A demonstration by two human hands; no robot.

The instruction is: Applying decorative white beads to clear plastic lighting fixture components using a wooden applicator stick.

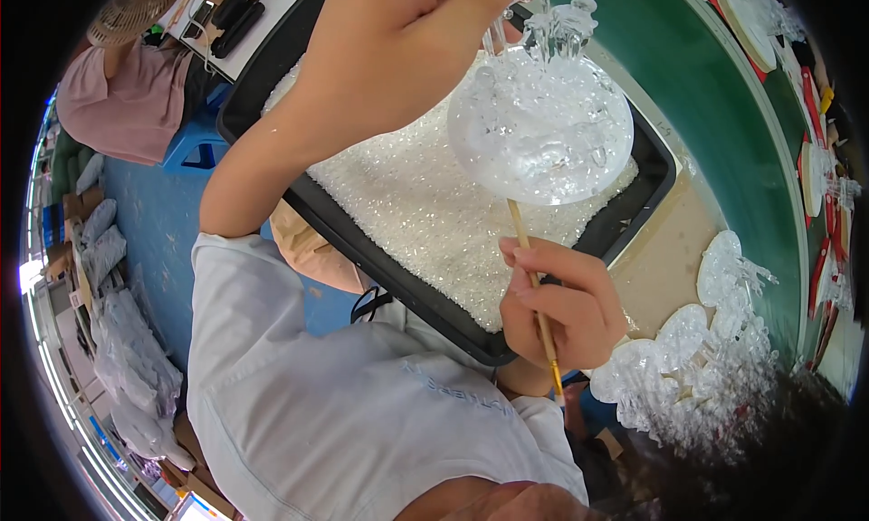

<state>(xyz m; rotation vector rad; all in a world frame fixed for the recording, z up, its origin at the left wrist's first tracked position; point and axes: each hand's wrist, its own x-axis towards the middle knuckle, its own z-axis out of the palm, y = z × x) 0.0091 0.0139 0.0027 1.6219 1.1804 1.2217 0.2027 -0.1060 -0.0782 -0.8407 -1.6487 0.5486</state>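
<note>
Above the black tray of clear glitter granules [272, 64], I judge my left hand [398, 41], closed on the round clear glittered ornament [541, 127], could let it slip while my right hand [557, 304], clamped on the thin wooden brush [534, 281], pokes it.

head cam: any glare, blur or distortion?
Head view: strong fisheye bending of the black tray edge; black vignette at the rim; glare on the clear glittered round ornament washes out detail; left hand close, slightly soft; thin wooden brush sharp.

Left hand [425, 14] top cut off
</note>
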